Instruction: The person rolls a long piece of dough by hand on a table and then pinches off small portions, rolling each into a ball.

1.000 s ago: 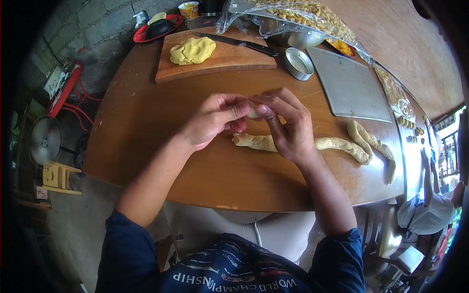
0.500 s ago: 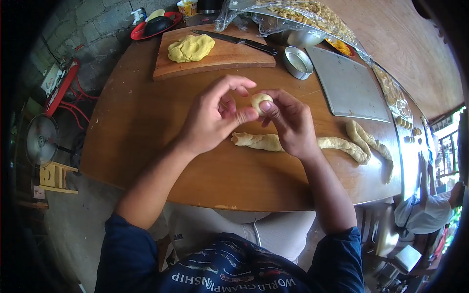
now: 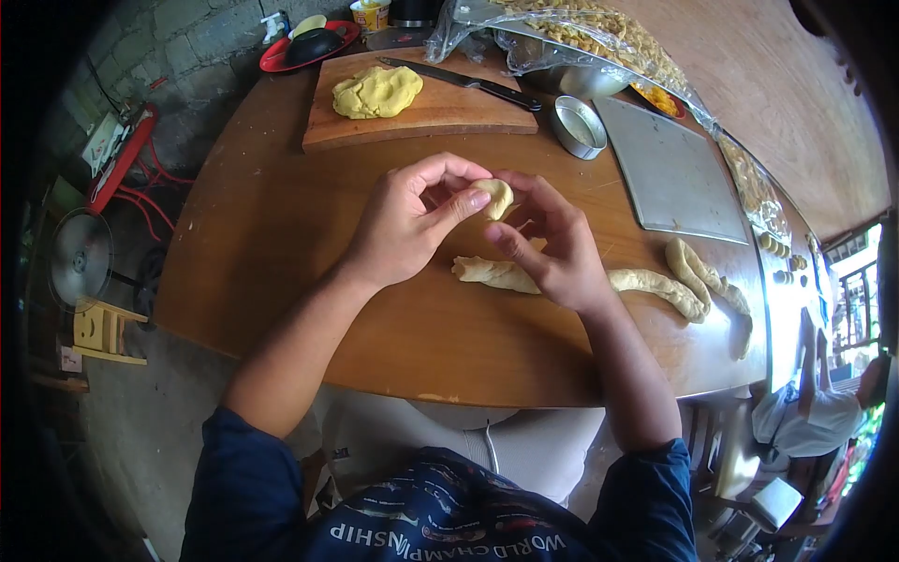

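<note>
A small piece of pale dough [image 3: 494, 199] is pinched between the thumb and fingers of my left hand [image 3: 412, 220], above the table. My right hand [image 3: 552, 248] is right beside it, its fingertips at the far edge of the piece while its thumb stands apart, leaving a gap. Beneath and behind the right hand, a long dough rope [image 3: 655, 284] lies on the wood, partly hidden by that hand. A second, bent dough strip [image 3: 698, 267] rests at its right end. Farther off, a yellow lump of dough [image 3: 377, 92] sits on a wooden cutting board [image 3: 431, 126].
A knife [image 3: 464, 81] lies on the board. To its right are a round metal tin [image 3: 579, 127] and a flat metal tray [image 3: 670, 173]. Plastic-covered trays of pieces [image 3: 599, 33] stand at the back. Another person [image 3: 810, 417] is at the far right, and a fan [image 3: 84, 255] stands left.
The dough piece has passed from the right thumb's pinch into my left thumb and fingers. My right thumb has dropped away from it. The view has shifted slightly.
</note>
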Motion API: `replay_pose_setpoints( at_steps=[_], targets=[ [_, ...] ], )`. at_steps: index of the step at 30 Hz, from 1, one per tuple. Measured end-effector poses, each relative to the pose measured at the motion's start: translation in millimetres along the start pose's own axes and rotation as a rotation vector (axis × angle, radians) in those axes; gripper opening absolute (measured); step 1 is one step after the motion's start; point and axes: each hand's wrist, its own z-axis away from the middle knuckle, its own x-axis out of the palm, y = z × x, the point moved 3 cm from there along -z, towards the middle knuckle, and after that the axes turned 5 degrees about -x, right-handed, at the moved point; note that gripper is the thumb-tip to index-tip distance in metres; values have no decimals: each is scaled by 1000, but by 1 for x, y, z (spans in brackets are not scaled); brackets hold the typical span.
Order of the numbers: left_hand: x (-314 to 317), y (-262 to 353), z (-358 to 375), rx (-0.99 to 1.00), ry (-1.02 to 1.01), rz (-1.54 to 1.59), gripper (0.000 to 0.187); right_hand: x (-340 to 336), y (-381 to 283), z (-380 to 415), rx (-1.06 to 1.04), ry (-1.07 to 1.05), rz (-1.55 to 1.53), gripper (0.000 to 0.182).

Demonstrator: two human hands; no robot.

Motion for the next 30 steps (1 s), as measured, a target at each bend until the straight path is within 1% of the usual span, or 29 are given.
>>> replay_pose_setpoints(
  at_steps=[2,3,4,5,6,8,10,14,15,16,17,18,20,23,25,26,30],
  targets=[
    [-2,1,1,7,-3,6,21,1,-6,-1,39,-1,134,44],
    [-3,2,1,-56,-8,6,21,0,-4,0,40,0,134,44],
    [-4,1,2,-118,-13,5,21,-1,-1,0,-20,10,189,43],
    [-4,2,2,-118,-14,5,21,-3,1,0,-80,20,245,43],
    [-3,3,2,-99,-8,-8,22,-4,4,1,-79,20,244,43],
    [-2,2,1,-80,-3,-21,24,-6,5,1,-146,55,333,41],
    [2,0,1,-18,-37,-48,27,-7,3,0,-157,57,358,42],
    [5,-6,1,-25,-80,-97,34,-4,-1,0,-183,48,405,44],
    [5,-7,1,-31,-70,-55,32,-3,-4,0,-183,49,405,44],
    [4,-7,1,-37,-63,-13,31,-3,-7,0,-168,51,341,41],
    [3,-5,1,-37,-66,-13,31,-3,-8,0,-153,55,278,39],
    [0,-2,1,-71,-67,-35,32,-4,-7,1,-152,57,279,39],
    [0,-3,2,-105,-69,-57,33,-7,-5,1,-70,112,123,32],
    [3,-8,1,-95,-80,-35,33,-10,7,-1,-10,51,114,27],
    [5,-9,0,-104,-63,142,28,-12,10,-1,13,56,78,27],
    [4,-8,1,-105,-62,141,28,-13,11,-1,35,62,41,27],
    [2,-4,-1,-204,-95,166,28,-11,12,-1,45,43,62,26]
  ],
)
